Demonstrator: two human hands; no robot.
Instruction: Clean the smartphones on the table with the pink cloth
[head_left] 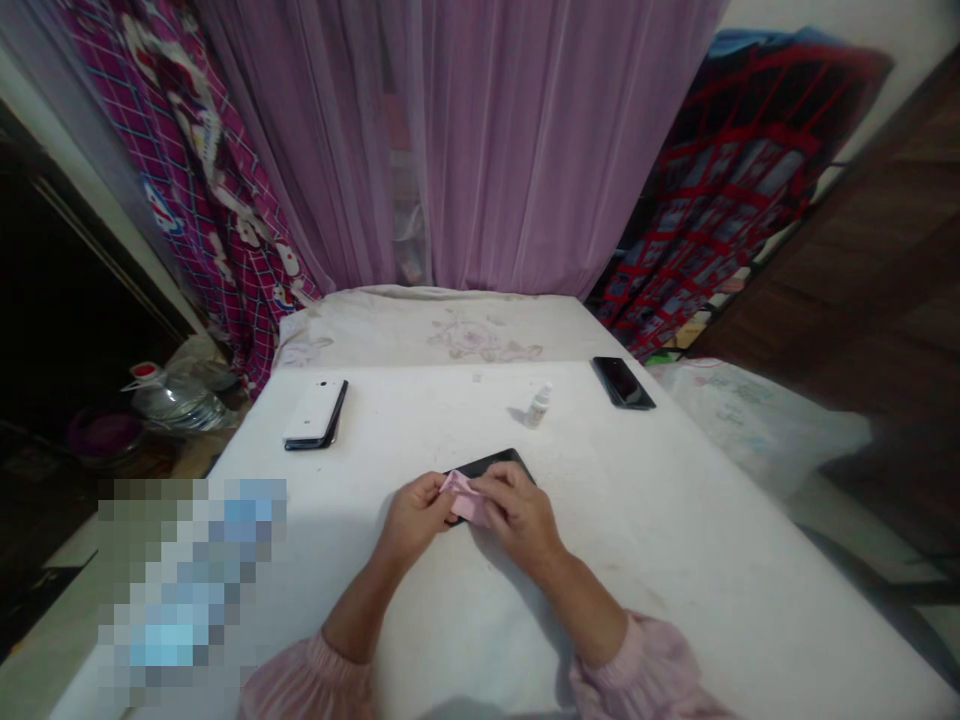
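Both hands meet over a black phone-like device that lies flat on the white-covered table. Between them is a small folded pink cloth. My left hand pinches the cloth's left edge between thumb and fingers. My right hand grips its right side, fingers bent over it. Much of the dark device is hidden behind the hands and the cloth. Beyond them, a small white bottle stands upright on the table.
Stacked phones, a white one on top, lie at the left. Another black phone rests near the right edge. A blurred-out patch covers the left front. Purple curtains hang behind; a water jug stands beyond the table's left side.
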